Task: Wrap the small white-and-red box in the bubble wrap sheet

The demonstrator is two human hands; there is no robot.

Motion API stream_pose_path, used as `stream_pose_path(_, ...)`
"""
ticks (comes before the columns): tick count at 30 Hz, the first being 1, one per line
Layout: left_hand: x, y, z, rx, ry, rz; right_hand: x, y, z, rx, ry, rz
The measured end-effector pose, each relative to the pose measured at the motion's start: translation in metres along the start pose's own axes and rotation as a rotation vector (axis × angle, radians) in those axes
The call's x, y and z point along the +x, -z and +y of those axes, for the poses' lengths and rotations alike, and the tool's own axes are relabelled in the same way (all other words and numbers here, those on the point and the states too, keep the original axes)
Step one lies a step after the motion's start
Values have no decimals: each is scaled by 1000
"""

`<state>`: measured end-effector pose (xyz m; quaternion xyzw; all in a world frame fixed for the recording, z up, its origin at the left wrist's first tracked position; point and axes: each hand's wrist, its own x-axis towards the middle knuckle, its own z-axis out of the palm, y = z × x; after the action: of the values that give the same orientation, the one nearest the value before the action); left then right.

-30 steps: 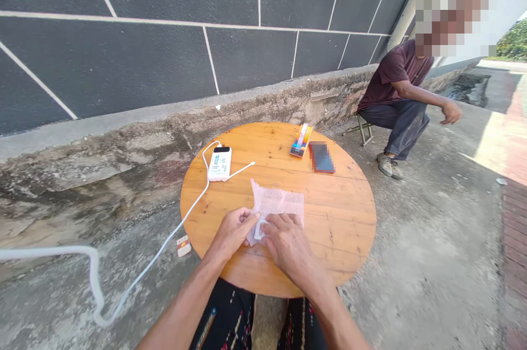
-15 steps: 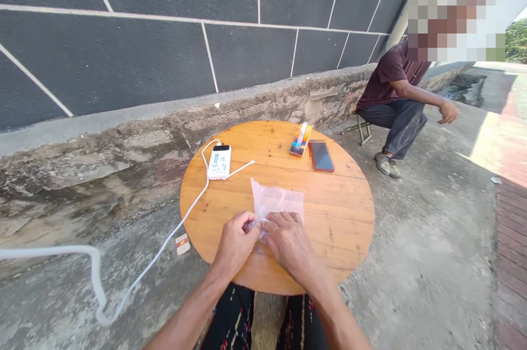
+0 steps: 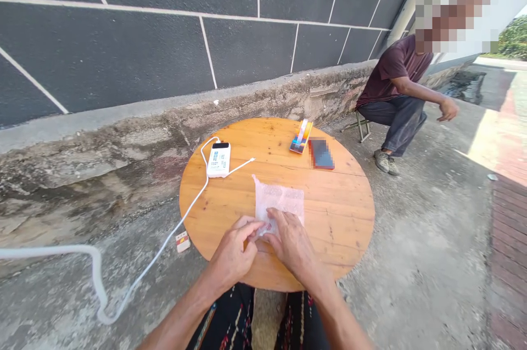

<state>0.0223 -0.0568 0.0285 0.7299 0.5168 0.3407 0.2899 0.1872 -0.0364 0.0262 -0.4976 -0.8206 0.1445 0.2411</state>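
Observation:
A white bubble-wrap pouch (image 3: 280, 200) lies flat on the round wooden table (image 3: 341, 212). My left hand (image 3: 233, 254) pinches the pouch's near edge with its fingers closed. My right hand (image 3: 290, 243) rests on the near end of the pouch, fingers curled and pinching at the same spot. Something small and reddish shows between the fingertips, too small to name.
A white power bank (image 3: 218, 160) with a white cable (image 3: 164, 245) lies at the table's left. An orange card packet (image 3: 301, 138) and a dark phone (image 3: 321, 154) sit at the far side. A person (image 3: 401, 92) sits on a stool at right. A small card (image 3: 183, 241) lies on the ground.
Both hands shifted slightly along the pouch's near edge; the left hand's fingers moved closer to the right hand's fingertips. The pouch stays in place.

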Motion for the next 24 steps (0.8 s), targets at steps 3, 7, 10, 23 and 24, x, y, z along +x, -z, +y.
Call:
stream_pose_path(3,-3,-5,-2,42,-73,40,-1,-2,1,18,-1,4)
stream_pose_path(7,-2,-12,-8,141,-170,93,-1,-2,2,-8,9,24)
stream_pose_path(10,-1,-12,-12,261,-276,117,-1,-1,3,-40,43,24)
stream_pose_path(23,9,-2,-9,287,-443,-31,-27,17,23,116,19,42)
stream_pose_path(24,9,-2,-9,291,-439,-37,-37,22,29,134,-54,70)
